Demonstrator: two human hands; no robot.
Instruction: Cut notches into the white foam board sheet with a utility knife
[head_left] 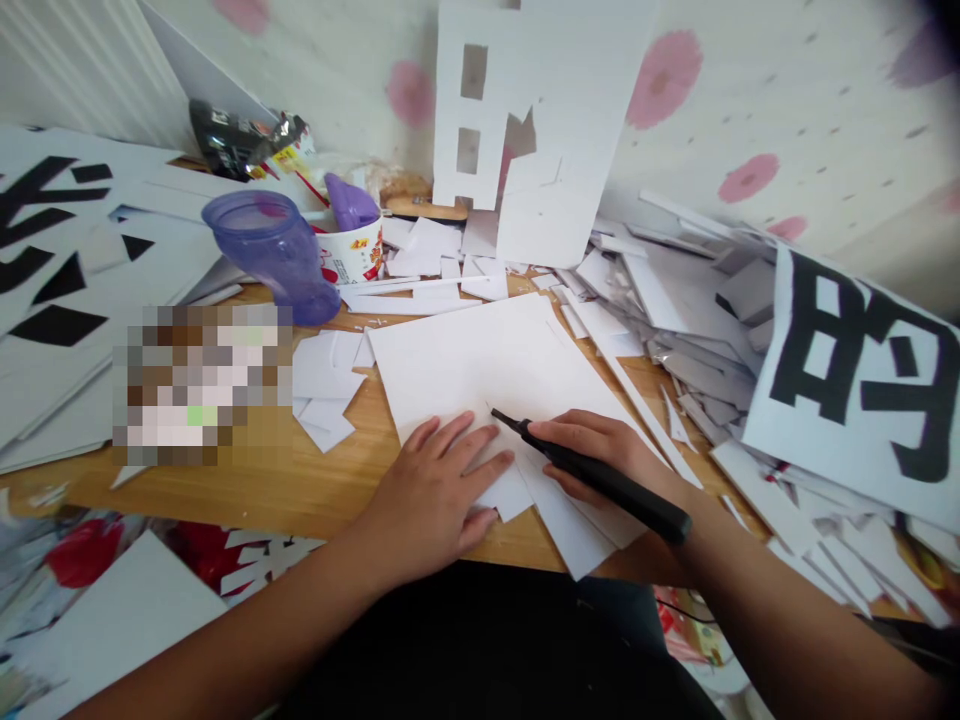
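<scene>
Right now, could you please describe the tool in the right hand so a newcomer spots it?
On the wooden desk lies a white sheet, pressed flat by the left hand. The right hand holds the tool there: the only slim black stick among white scraps.

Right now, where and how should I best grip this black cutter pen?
Probably grip the black cutter pen on its thick barrel, just behind the thin tip, coming from the right as your right hand does: the tip points up-left onto the white sheet, and the left hand lies flat there.
</scene>
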